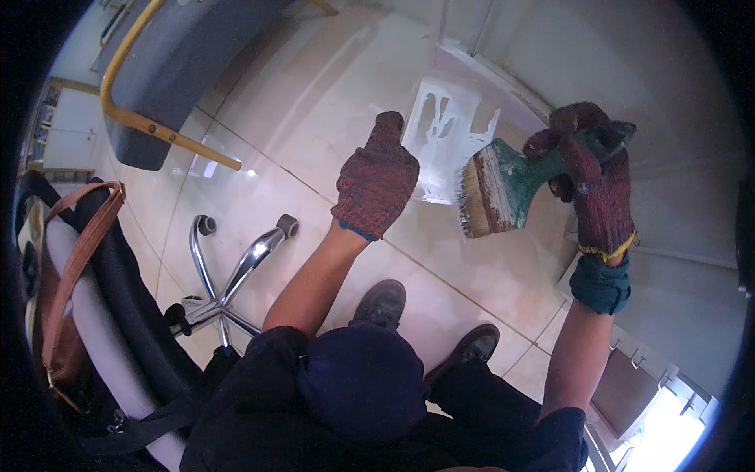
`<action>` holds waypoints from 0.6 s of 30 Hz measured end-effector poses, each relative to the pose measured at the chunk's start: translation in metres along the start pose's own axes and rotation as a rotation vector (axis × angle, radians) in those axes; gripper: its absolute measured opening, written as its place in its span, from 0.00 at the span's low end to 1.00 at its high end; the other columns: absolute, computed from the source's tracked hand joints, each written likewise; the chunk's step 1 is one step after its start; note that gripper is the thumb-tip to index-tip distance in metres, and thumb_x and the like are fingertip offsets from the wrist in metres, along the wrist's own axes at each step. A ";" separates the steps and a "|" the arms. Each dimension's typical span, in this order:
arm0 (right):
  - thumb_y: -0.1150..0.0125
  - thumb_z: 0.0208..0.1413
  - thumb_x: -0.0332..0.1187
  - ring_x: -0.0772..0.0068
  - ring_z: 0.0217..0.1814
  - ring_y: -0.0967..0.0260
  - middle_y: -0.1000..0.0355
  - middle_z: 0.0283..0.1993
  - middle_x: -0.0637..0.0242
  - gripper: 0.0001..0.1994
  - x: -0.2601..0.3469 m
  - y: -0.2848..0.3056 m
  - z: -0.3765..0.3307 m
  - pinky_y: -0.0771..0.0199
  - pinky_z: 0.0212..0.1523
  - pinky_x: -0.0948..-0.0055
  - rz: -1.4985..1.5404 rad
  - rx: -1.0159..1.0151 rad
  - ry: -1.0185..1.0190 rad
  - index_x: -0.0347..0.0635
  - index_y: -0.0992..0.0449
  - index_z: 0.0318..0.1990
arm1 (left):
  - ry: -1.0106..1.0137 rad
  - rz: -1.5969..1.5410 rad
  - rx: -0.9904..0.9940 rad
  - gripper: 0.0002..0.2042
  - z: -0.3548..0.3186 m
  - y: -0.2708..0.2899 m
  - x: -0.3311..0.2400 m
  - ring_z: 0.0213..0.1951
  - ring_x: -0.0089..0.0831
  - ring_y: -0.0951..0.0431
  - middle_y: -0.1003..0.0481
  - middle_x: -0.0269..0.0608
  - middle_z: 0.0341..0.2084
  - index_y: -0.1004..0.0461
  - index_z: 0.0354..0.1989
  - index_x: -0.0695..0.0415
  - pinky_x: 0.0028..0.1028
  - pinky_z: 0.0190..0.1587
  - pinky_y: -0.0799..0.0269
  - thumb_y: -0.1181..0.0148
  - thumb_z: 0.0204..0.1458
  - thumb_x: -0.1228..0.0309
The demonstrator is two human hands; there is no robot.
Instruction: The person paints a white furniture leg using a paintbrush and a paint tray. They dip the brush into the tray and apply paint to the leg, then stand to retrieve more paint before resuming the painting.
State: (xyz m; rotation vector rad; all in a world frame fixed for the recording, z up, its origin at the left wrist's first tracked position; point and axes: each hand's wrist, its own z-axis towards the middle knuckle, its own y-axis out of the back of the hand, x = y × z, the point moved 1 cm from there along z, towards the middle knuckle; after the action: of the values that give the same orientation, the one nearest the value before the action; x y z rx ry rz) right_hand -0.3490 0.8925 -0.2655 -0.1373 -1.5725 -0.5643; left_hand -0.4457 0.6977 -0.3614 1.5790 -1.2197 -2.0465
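My right hand [595, 177], in a dark red knitted glove with a yellow cuff edge, is closed round the handle of a wide paintbrush [503, 189]. The brush has a green, paint-smeared body, and its pale bristles point left. My left hand [379, 181], in a matching glove, is held over the floor with one finger stretched forward; its other fingers are mostly hidden, and nothing shows in it. Between the hands and farther off lies a pale rectangular thing [450, 134] with white smears, a sheet or shallow tray; I cannot tell which.
A pale panel [629, 71] rises along the right. At far left stands a grey seat with a wooden frame [149, 126]. Nearer are a wheeled chrome chair base [224, 303] and a brown strapped bag [67, 315]. My shoes [381, 303] stand on the tiled floor [283, 189].
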 end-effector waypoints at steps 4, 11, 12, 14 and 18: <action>0.43 0.50 0.44 0.79 0.26 0.31 0.25 0.32 0.66 0.19 -0.010 -0.001 0.016 0.41 0.17 0.84 -0.135 0.088 0.001 0.41 0.31 0.44 | -0.152 0.002 -0.052 0.19 -0.002 -0.004 0.001 0.32 0.59 0.26 0.27 0.61 0.32 0.44 0.50 0.54 0.49 0.35 0.31 0.52 0.49 0.70; 0.44 0.52 0.44 0.79 0.27 0.32 0.26 0.31 0.67 0.17 -0.002 -0.008 0.026 0.34 0.22 0.79 -0.240 0.179 0.007 0.40 0.29 0.42 | -0.115 -0.095 0.035 0.18 -0.003 -0.002 -0.002 0.30 0.58 0.27 0.27 0.59 0.32 0.43 0.49 0.54 0.50 0.35 0.31 0.51 0.49 0.70; 0.45 0.53 0.43 0.76 0.31 0.30 0.26 0.32 0.67 0.17 0.003 -0.008 0.025 0.31 0.24 0.77 -0.219 0.181 -0.036 0.40 0.28 0.42 | -0.127 -0.095 0.035 0.18 -0.003 -0.003 -0.003 0.31 0.58 0.27 0.27 0.59 0.33 0.43 0.49 0.54 0.50 0.35 0.31 0.51 0.49 0.70; 0.45 0.53 0.44 0.76 0.30 0.30 0.26 0.32 0.67 0.17 0.007 -0.012 0.025 0.31 0.24 0.77 -0.265 0.193 -0.026 0.40 0.28 0.42 | -0.140 -0.079 0.027 0.18 -0.005 -0.003 -0.001 0.31 0.58 0.27 0.27 0.58 0.33 0.43 0.49 0.54 0.50 0.35 0.31 0.51 0.49 0.70; 0.45 0.52 0.45 0.76 0.30 0.30 0.25 0.32 0.67 0.18 0.010 -0.012 0.026 0.32 0.24 0.77 -0.270 0.246 -0.025 0.40 0.28 0.41 | -0.245 -0.067 -0.032 0.18 -0.008 -0.006 -0.001 0.33 0.59 0.27 0.27 0.59 0.34 0.43 0.49 0.54 0.50 0.36 0.31 0.51 0.49 0.71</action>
State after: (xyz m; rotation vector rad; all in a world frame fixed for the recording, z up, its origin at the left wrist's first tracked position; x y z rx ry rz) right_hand -0.3781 0.8912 -0.2589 0.2584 -1.6833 -0.5742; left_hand -0.4362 0.6982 -0.3651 1.4042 -1.2208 -2.3462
